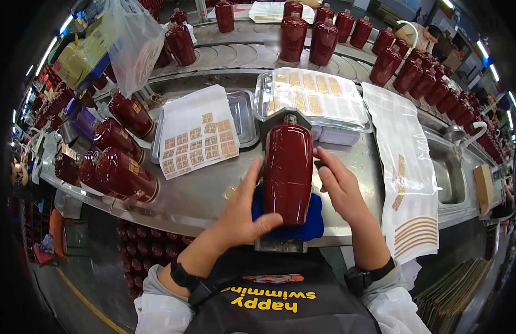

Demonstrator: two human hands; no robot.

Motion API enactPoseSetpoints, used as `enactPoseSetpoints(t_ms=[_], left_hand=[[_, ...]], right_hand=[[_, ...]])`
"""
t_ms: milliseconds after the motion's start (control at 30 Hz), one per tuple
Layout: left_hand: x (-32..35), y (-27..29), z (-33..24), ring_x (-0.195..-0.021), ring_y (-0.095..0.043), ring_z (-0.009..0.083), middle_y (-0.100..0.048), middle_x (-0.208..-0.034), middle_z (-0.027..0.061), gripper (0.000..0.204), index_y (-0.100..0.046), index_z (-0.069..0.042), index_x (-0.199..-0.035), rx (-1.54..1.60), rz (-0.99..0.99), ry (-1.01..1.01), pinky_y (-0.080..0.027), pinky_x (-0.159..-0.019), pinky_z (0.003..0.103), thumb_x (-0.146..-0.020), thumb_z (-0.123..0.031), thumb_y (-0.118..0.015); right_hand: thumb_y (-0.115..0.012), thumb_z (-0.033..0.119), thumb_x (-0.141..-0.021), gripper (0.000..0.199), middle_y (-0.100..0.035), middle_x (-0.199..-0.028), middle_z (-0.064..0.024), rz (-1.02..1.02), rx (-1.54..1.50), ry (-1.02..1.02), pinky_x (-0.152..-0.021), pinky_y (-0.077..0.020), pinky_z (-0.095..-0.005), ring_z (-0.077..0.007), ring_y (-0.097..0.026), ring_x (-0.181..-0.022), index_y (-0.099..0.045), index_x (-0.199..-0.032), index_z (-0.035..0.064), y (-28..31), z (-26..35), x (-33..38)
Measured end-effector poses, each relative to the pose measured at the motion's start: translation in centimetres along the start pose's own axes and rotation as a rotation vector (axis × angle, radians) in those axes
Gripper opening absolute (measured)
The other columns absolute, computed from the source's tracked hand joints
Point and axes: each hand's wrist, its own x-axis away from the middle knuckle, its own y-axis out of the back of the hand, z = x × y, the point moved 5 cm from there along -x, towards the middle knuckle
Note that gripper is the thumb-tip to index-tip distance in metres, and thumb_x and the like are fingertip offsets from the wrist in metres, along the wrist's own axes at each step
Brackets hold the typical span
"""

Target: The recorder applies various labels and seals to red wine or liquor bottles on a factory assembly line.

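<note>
A glossy dark red bottle [289, 172] lies in a metal stand with a blue pad [318, 222], its bare neck pointing away from me. Along its left side, my left hand [241, 211] is spread, the thumb reaching over the lower end. My right hand [342, 186] is beside the bottle's right side, fingers apart and slightly bent; I cannot tell whether they touch it. A white sheet of small gold labels [198, 142] rests on a metal tray to the left. Behind the stand, another label sheet [325, 111] covers a second tray.
Several red bottles with gold labels [127, 173] stand at the table's left. A long white sheet with curved gold strips [414, 236] hangs over the right front edge. Beyond it is a metal sink [447, 172]. More bottles [294, 39] stand on the conveyor [241, 55] at the back.
</note>
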Motion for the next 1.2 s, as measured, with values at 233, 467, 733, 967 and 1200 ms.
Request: enactPoseSetpoints(t_ms=[233,467,733,967,1200], left_hand=[[0.6,-0.6,-1.7,-0.122,-0.050,0.0449,-0.058,-0.116,0.0284,0.107,-0.021,0.006,-0.149,-0.603,-0.045,-0.175,-0.030,-0.109,0.057,-0.073,-0.044,-0.077],[-1.2,2.1,-3.4,-0.120,-0.049,0.0408,-0.059,-0.120,0.0240,0.059,-0.058,-0.007,-0.127,-0.610,-0.054,-0.405,-0.037,-0.104,0.049,-0.078,-0.037,-0.072],[-6.3,13.9,6.4,-0.102,-0.052,0.0385,-0.061,-0.100,0.0185,0.032,-0.067,-0.010,-0.115,-1.167,-0.111,0.233,-0.043,-0.090,0.048,-0.088,-0.016,-0.051],[-8.3,11.5,7.7,-0.107,-0.050,0.0402,-0.056,-0.099,0.0203,0.033,-0.064,-0.014,-0.123,-1.045,0.067,0.173,-0.040,-0.097,0.047,-0.091,-0.012,-0.053],[-6.5,9.4,2.0,-0.123,-0.043,0.0428,-0.057,-0.106,0.0211,0.036,-0.061,-0.008,-0.126,-0.925,-0.041,0.029,-0.034,-0.104,0.047,-0.091,-0.004,-0.053]], right_hand=[[-0.050,0.018,-0.100,0.045,-0.055,-0.130,-0.0203,0.082,0.054,0.102,-0.104,-0.0394,-0.0364,-0.0300,-0.053,-0.123,-0.044,-0.139,-0.0035,-1.6,1.0,1.4],[-0.048,0.020,-0.101,0.044,-0.056,-0.128,-0.0184,0.109,-0.001,-0.019,-0.103,-0.0390,-0.0349,-0.0269,-0.054,-0.120,-0.045,-0.138,-0.0037,-1.5,0.2,1.5],[-0.048,0.020,-0.101,0.041,-0.058,-0.124,-0.0183,0.166,0.000,-0.064,-0.100,-0.0412,-0.0342,-0.0270,-0.057,-0.114,-0.049,-0.134,-0.0043,-1.2,-0.4,1.2],[-0.058,0.000,-0.089,0.031,-0.060,-0.120,-0.0205,-0.024,0.566,0.285,-0.090,-0.0477,-0.0377,-0.0357,-0.058,-0.107,-0.063,-0.120,0.0036,4.6,2.4,-4.9],[-0.052,0.003,-0.086,0.040,-0.057,-0.126,-0.0114,0.000,1.127,0.177,-0.096,-0.0472,-0.0446,-0.0357,-0.049,-0.119,-0.069,-0.118,0.0197,13.8,-7.3,-19.9]])
